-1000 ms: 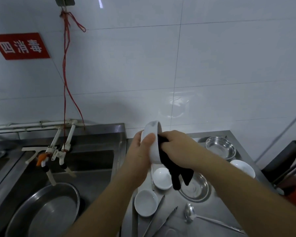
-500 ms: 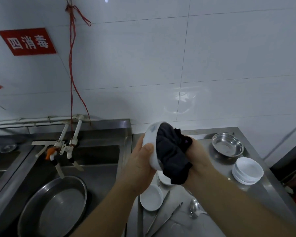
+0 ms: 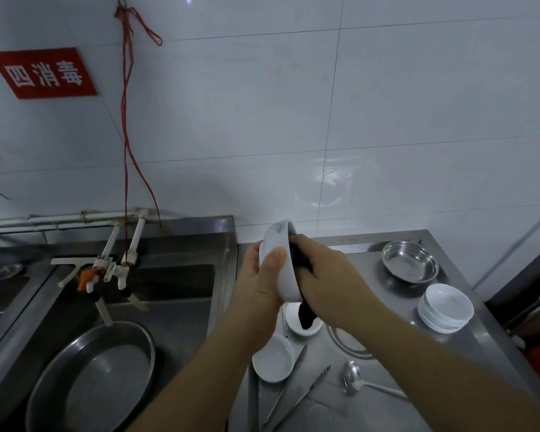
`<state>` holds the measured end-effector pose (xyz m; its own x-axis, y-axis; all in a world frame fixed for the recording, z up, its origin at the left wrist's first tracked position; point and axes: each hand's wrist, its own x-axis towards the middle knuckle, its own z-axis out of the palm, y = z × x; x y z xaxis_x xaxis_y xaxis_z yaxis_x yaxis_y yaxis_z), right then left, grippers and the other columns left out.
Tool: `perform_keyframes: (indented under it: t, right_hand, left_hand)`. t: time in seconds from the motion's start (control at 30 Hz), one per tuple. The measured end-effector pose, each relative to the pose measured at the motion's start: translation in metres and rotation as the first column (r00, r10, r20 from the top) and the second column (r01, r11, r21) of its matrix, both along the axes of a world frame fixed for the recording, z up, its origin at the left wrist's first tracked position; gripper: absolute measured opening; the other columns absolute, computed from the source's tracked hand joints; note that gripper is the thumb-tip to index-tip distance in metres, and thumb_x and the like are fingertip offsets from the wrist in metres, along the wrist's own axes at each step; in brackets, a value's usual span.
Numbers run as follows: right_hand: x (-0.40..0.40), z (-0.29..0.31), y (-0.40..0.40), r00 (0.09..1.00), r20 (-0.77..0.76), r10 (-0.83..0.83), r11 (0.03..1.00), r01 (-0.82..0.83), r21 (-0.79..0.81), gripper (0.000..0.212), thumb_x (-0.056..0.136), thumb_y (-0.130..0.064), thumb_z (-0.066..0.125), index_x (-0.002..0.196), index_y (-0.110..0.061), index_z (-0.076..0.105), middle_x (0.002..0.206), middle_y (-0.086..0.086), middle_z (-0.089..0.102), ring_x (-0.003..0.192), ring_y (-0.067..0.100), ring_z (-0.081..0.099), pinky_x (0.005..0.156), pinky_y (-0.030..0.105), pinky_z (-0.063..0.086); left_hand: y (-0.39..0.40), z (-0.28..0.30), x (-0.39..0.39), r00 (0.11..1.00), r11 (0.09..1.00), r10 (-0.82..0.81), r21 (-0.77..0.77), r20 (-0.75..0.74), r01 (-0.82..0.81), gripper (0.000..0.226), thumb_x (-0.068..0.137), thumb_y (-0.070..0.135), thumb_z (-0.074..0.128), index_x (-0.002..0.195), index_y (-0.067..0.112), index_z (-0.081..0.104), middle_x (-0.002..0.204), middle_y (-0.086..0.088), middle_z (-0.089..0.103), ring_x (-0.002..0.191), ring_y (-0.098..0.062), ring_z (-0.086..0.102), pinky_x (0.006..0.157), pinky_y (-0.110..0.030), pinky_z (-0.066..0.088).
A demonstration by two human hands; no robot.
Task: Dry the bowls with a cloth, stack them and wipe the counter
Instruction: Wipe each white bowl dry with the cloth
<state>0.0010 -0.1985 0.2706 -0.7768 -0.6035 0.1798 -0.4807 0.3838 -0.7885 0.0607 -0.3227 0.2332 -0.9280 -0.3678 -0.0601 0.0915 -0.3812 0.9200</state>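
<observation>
My left hand [image 3: 259, 282] grips a white bowl [image 3: 279, 247] held on edge above the steel counter [image 3: 387, 410], thumb on its outer wall. My right hand [image 3: 328, 275] presses a dark cloth [image 3: 303, 260] into the bowl's inside; a tail of the cloth hangs below it. Two single white bowls [image 3: 273, 358] [image 3: 293, 319] lie on the counter under my hands. A stack of white bowls [image 3: 445, 307] stands at the right. A steel bowl [image 3: 409, 265] sits behind that stack, and another steel dish [image 3: 346, 342] is partly hidden by my right forearm.
Tongs [image 3: 296, 394] and a ladle [image 3: 354, 377] lie near the counter's front. To the left is a sink [image 3: 175, 294] with a large steel basin [image 3: 91, 381] and taps [image 3: 113, 269]. A tiled wall rises behind. A dark object [image 3: 527, 294] stands at the right edge.
My right hand has turned over, so its back now covers most of the cloth inside the bowl. The bowl stays on edge in my left hand.
</observation>
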Motion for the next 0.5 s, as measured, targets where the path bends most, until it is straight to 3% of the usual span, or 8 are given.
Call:
perform_keyframes:
  t: [0.1,0.17,0.23,0.3,0.37,0.43,0.5]
  right_hand:
    - [-0.001,-0.001,0.001,0.954,0.301,0.000,0.998,0.020,-0.062,0.032,0.097,-0.036,0.047,0.120,-0.050,0.064,0.099,-0.012,0.076,0.087,0.005,0.072,0.078,0.031,0.059]
    - [0.002,-0.002,0.002,0.814,0.580,0.018,0.978,0.107,-0.180,0.031,0.098,-0.031,0.052,0.118,-0.046,0.071,0.105,-0.005,0.079,0.093,0.016,0.076,0.075,0.033,0.061]
    - [0.005,-0.003,0.005,0.639,0.768,0.032,0.927,0.268,-0.262,0.027,0.096,-0.021,0.056,0.097,-0.030,0.081,0.093,0.007,0.080,0.079,0.022,0.078,0.062,0.031,0.060]
    - [0.006,-0.005,0.008,0.490,0.867,0.096,0.870,0.382,-0.312,0.034,0.095,-0.015,0.057,0.072,-0.014,0.081,0.075,0.012,0.076,0.063,0.023,0.075,0.053,0.030,0.058]
    - [0.007,-0.008,0.012,0.357,0.911,0.207,0.808,0.462,-0.365,0.041,0.096,-0.017,0.056,0.064,-0.008,0.079,0.064,0.012,0.071,0.052,0.024,0.071,0.046,0.028,0.056]
    - [0.005,-0.010,0.016,0.279,0.916,0.288,0.761,0.514,-0.396,0.036,0.093,-0.027,0.061,0.078,-0.003,0.082,0.073,0.015,0.074,0.058,0.029,0.074,0.049,0.032,0.058]
    - [0.001,-0.012,0.019,0.274,0.904,0.328,0.743,0.516,-0.426,0.041,0.091,-0.040,0.067,0.095,-0.003,0.084,0.089,0.017,0.078,0.071,0.032,0.077,0.057,0.036,0.061]
  left_hand:
    - [-0.001,-0.007,0.001,1.000,0.997,0.003,-0.082,0.014,-0.001,0.073,0.071,0.061,0.078,0.133,0.027,0.058,0.122,-0.008,0.073,0.112,-0.029,0.074,0.087,-0.045,0.065]
    - [-0.003,-0.012,0.003,1.000,0.984,-0.021,-0.177,-0.003,0.020,0.072,0.070,0.059,0.078,0.133,0.031,0.057,0.116,0.005,0.073,0.109,-0.021,0.075,0.080,-0.034,0.065]
    - [-0.006,-0.015,0.006,0.998,0.961,-0.065,-0.270,0.005,0.064,0.078,0.069,0.060,0.080,0.139,0.036,0.053,0.122,0.008,0.069,0.113,-0.023,0.071,0.081,-0.034,0.065]
    - [-0.011,-0.017,0.006,0.994,0.918,-0.102,-0.383,0.024,0.104,0.082,0.070,0.060,0.081,0.143,0.044,0.048,0.136,0.005,0.060,0.122,-0.026,0.065,0.088,-0.038,0.065]
    - [-0.018,-0.018,0.007,0.990,0.845,-0.132,-0.517,0.042,0.134,0.083,0.070,0.061,0.082,0.143,0.053,0.043,0.141,0.009,0.053,0.126,-0.022,0.060,0.089,-0.033,0.064]
    - [-0.023,-0.019,0.008,0.983,0.784,-0.171,-0.596,0.061,0.173,0.085,0.072,0.060,0.083,0.144,0.057,0.040,0.143,0.012,0.050,0.126,-0.021,0.059,0.090,-0.032,0.064]
    - [-0.025,-0.020,0.009,0.975,0.763,-0.203,-0.609,0.093,0.217,0.089,0.073,0.056,0.086,0.147,0.058,0.038,0.144,0.013,0.049,0.126,-0.022,0.060,0.091,-0.037,0.065]
